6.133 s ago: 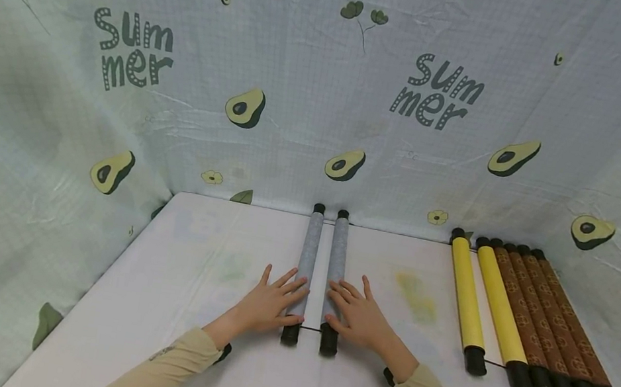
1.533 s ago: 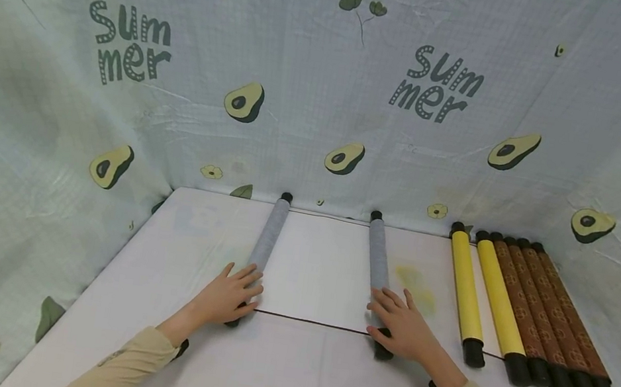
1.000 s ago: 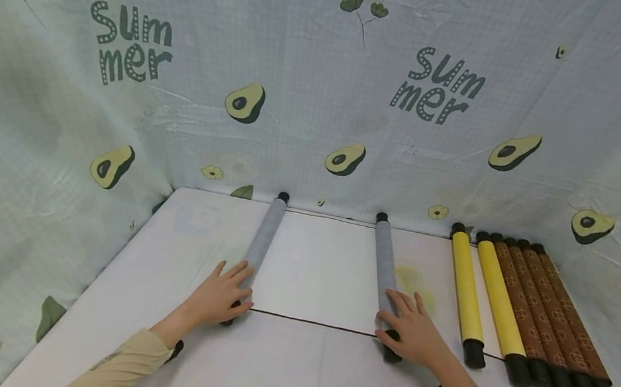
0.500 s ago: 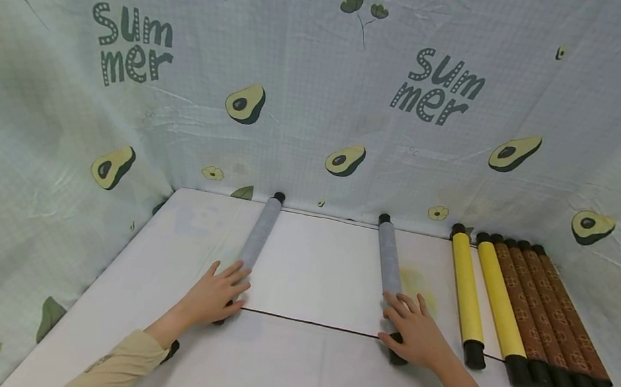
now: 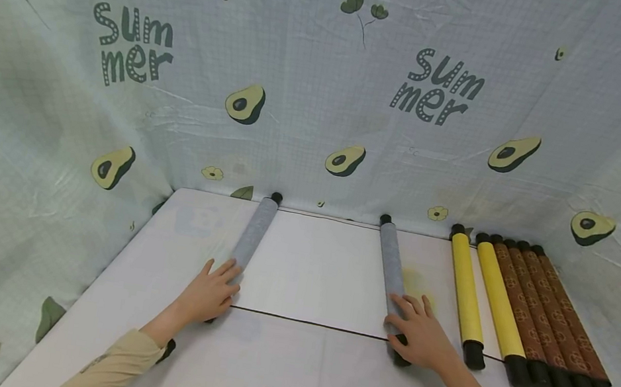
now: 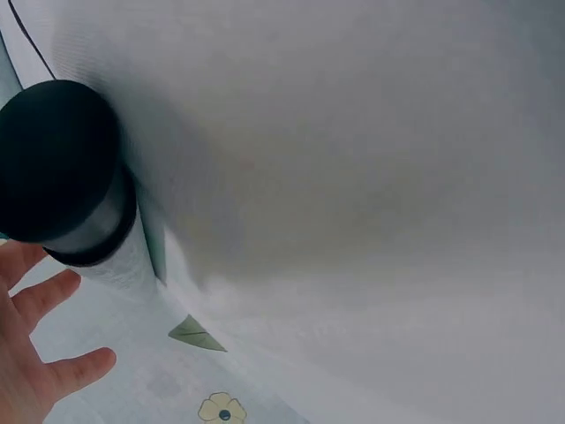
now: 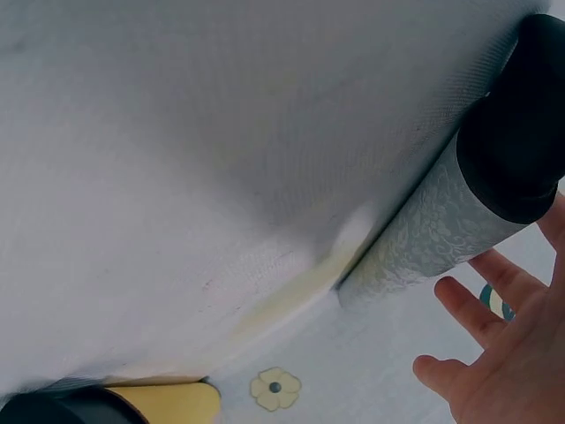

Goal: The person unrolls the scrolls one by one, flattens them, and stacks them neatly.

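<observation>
A grey scroll lies part unrolled on the white table (image 5: pixel 283 377), its pale sheet (image 5: pixel 317 268) showing between two rollers with black ends. My left hand (image 5: pixel 211 292) rests on the near end of the left grey roller (image 5: pixel 257 229), fingers spread. The near end of the right grey roller (image 5: pixel 393 253) lies under my right hand (image 5: pixel 419 333), its fingers lightly bent over the top. In the left wrist view, the black end (image 6: pixel 57 159) of the left roller looms close above my fingers. The right wrist view shows the grey patterned roll (image 7: pixel 424 234) beside my extended fingertips.
To the right of the grey scroll lies a yellow scroll (image 5: pixel 466 297), its two rollers slightly apart. Several brown patterned rolls (image 5: pixel 557 317) lie side by side at the table's right edge. A hanging cloth with avocado prints (image 5: pixel 326 89) encloses the back and sides.
From almost together, the two grey rollers have moved apart, left one leftward and right one rightward, each with a hand on it. The sheet between them has widened; lately the movement is slight.
</observation>
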{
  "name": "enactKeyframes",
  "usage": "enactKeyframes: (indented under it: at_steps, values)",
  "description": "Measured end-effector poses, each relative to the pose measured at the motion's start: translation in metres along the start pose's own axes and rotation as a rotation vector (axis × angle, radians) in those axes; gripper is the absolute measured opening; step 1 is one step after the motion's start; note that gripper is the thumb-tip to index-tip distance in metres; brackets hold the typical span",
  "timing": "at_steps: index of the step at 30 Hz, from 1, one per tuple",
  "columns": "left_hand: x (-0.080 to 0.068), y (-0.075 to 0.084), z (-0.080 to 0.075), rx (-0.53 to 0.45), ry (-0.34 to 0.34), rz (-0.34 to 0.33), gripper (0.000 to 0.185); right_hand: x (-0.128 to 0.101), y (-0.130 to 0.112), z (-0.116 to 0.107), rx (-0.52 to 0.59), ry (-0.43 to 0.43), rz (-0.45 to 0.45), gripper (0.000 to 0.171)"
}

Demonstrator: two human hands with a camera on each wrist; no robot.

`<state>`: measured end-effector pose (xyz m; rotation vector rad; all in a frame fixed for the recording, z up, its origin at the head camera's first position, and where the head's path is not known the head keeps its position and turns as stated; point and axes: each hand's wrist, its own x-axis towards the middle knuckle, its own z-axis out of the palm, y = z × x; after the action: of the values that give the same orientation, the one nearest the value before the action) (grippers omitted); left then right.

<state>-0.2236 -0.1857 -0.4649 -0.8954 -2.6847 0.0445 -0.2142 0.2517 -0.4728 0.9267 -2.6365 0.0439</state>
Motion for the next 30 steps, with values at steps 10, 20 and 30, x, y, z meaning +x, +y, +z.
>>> enactKeyframes:
  at_steps: [10,20,30]
  values:
    - [-0.004,-0.005,0.005,-0.023,0.038,0.014,0.017,-0.004,0.005,0.001,-0.019,0.045,-0.026,0.024]
    - [-0.008,-0.008,0.002,-0.004,0.08,0.004,0.025,-0.01,0.012,0.001,-0.029,0.031,-0.024,0.027]
    - [-0.009,-0.011,0.002,0.065,0.03,-0.057,0.024,-0.014,0.017,-0.002,-0.023,0.028,0.001,0.021]
